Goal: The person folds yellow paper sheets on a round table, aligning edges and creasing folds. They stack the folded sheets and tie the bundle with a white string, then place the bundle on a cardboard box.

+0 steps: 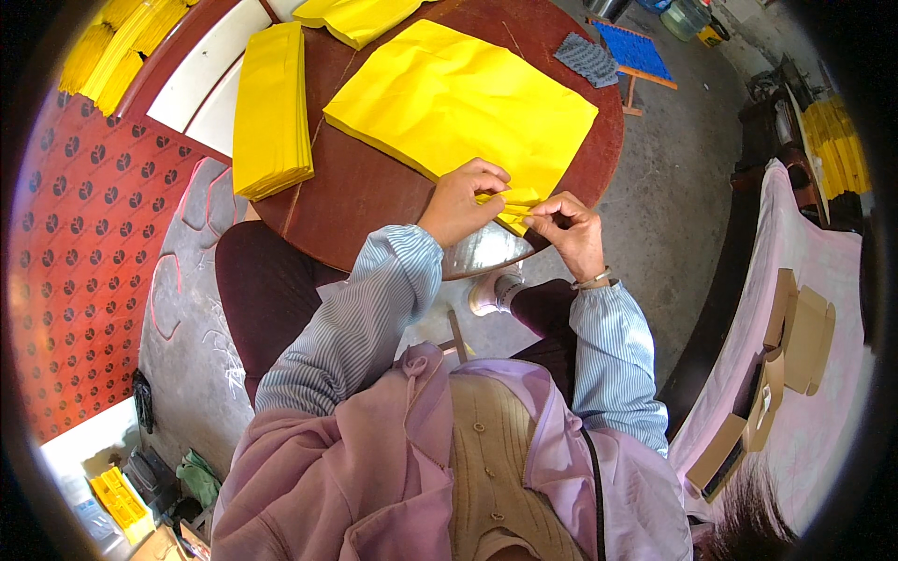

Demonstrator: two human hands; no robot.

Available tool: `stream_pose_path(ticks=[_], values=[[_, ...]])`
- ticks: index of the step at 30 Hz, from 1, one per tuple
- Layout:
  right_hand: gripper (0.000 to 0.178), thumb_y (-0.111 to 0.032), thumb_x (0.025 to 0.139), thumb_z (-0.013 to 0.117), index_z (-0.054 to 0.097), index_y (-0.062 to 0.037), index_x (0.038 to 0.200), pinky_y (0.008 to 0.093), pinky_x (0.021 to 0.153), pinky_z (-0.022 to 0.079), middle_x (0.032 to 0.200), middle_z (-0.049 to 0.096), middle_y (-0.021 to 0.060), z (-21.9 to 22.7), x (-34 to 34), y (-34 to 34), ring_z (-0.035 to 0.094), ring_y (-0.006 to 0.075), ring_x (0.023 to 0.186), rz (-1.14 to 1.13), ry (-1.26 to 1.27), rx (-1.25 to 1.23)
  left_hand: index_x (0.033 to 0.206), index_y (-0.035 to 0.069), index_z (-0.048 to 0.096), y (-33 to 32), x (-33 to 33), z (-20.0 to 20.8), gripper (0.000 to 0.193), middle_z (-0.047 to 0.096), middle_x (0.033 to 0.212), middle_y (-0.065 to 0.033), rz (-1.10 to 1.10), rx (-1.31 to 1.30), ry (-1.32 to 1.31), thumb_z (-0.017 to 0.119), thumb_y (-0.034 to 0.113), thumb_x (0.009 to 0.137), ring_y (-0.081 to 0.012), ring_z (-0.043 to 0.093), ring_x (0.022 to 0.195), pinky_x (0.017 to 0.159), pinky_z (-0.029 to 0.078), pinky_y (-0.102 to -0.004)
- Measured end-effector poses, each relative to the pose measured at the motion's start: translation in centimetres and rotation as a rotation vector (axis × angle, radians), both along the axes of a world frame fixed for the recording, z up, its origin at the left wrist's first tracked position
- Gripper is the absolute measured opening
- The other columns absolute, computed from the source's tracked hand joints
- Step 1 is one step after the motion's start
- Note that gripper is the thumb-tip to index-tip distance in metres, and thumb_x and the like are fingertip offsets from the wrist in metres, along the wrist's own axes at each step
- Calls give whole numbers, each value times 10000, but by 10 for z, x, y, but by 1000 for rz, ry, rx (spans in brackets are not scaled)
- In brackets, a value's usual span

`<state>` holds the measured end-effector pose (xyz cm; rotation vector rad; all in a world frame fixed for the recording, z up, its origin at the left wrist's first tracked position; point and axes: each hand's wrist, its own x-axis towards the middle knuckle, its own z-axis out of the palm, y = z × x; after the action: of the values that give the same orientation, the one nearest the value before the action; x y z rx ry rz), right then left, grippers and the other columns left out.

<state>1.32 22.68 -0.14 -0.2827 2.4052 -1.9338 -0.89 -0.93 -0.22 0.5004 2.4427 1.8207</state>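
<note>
Paper stack (271, 112) left of sheets (458, 98)

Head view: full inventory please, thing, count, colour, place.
folded sheet: 1, yellow, pinched between both hands at near table edge
paper stack: 1, yellow, table centre
folded pile: 1, yellow, table left
table: 1, dark red-brown, round
cloth: 1, grey, far table edge
frame: 1, blue with orange edge, floor beyond table
cardboard boxes: several, tan, on pink cover at right
mat: 1, red patterned, floor left
left hand: 1, on folded sheet
right hand: 1, on folded sheet
</note>
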Motion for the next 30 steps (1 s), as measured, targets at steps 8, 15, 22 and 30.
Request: stream_pose_path(ticks=[8,15,22,30], values=[[137,-55,843,889,771,-39,911,217,662,461,852,647,-36,1,0,0,552,41,729,14,6,11,1029,-11,760,-2,0,1,155,720,1212,-109,-7,-16,3,725,57,894,-233,698,1114,983,541,-315],[137,-44,855,878,762,-36,927,220,683,466,876,651,-36,-1,-3,0,557,42,752,19,2,-27,1060,-5,768,-5,0,3,214,704,1224,-98,-47,-3,-18,744,49,854,-236,687,1139,1004,540,-330],[134,-21,868,858,754,-25,952,234,738,493,914,665,-22,2,-4,-1,596,62,802,38,-16,-74,1068,-1,773,-4,2,1,268,695,1214,-97,-53,-51,107,789,42,804,-243,694,1128,990,554,-327],[32,-48,972,769,758,-19,980,252,764,516,938,715,4,13,-14,5,638,87,829,-87,-19,-62,991,11,781,16,13,-8,217,696,1151,-113,131,-49,188,849,55,790,-285,699,1051,914,579,-355]])
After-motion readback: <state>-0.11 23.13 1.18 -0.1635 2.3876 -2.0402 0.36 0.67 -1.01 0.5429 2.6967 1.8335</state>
